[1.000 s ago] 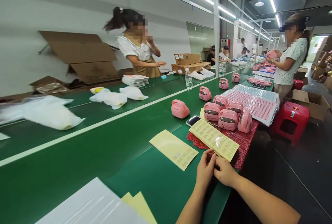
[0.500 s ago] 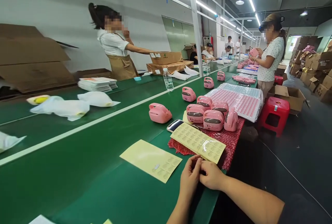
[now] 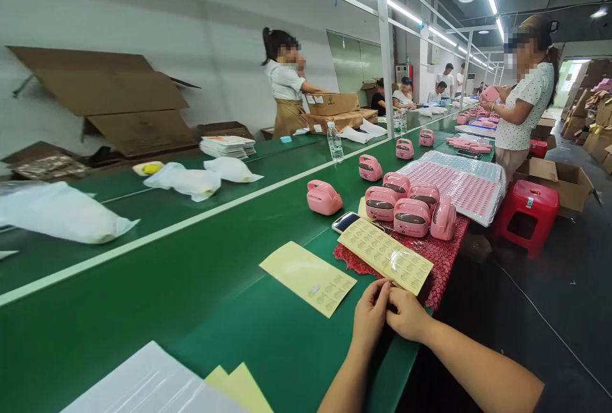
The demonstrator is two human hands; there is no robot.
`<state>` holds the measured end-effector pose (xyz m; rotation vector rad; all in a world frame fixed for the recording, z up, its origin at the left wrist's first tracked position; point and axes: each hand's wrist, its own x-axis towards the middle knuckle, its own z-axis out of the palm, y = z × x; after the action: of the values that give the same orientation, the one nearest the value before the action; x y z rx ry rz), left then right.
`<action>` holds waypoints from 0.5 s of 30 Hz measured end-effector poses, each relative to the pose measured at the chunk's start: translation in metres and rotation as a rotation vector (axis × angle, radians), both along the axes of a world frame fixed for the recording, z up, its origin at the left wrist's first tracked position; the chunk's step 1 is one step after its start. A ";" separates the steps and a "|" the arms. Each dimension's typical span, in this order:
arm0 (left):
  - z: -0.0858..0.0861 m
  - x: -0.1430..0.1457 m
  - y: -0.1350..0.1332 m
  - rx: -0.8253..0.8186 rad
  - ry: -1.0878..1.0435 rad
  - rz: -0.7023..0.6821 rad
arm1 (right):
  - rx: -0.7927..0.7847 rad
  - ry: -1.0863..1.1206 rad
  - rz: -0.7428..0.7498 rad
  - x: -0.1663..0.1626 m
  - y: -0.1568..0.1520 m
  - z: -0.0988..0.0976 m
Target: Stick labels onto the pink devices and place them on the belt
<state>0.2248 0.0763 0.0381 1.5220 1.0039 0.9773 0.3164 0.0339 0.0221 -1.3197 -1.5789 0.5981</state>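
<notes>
Seen from my remote post, the left hand (image 3: 369,312) and right hand (image 3: 407,316) stay together at the edge of the table (image 3: 268,330), as half a second ago, though my view has swung; I judge the work barely advanced. Their fingers meet; I cannot tell whether they clamp anything. The printed yellow sheet (image 3: 375,243) lies just beyond the fingertips, over red bubble wrap (image 3: 449,263); a second sheet (image 3: 299,269) lies to their left.

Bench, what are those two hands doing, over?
Left hand and right hand close together at the yellow sheet overlapping red wrap. Held item, if any: hidden. Pink devices clustered beyond that sheet.
</notes>
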 end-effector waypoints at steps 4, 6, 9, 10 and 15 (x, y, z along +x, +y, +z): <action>-0.002 0.000 -0.002 0.009 0.000 0.002 | -0.001 0.019 0.009 0.001 -0.001 -0.002; -0.002 0.000 -0.003 0.015 0.001 -0.003 | -0.005 0.029 0.012 0.001 -0.002 -0.003; -0.004 0.001 -0.004 0.014 -0.007 -0.002 | -0.005 0.039 0.019 0.001 -0.004 -0.003; -0.005 0.001 -0.004 0.013 -0.012 -0.002 | -0.005 0.042 0.021 0.001 -0.004 -0.004; -0.010 0.000 -0.003 0.026 -0.002 -0.024 | -0.009 0.051 0.024 0.001 -0.004 -0.004</action>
<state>0.2246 0.0734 0.0277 1.5504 0.9730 0.9780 0.3177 0.0298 0.0178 -1.2841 -1.5538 0.6491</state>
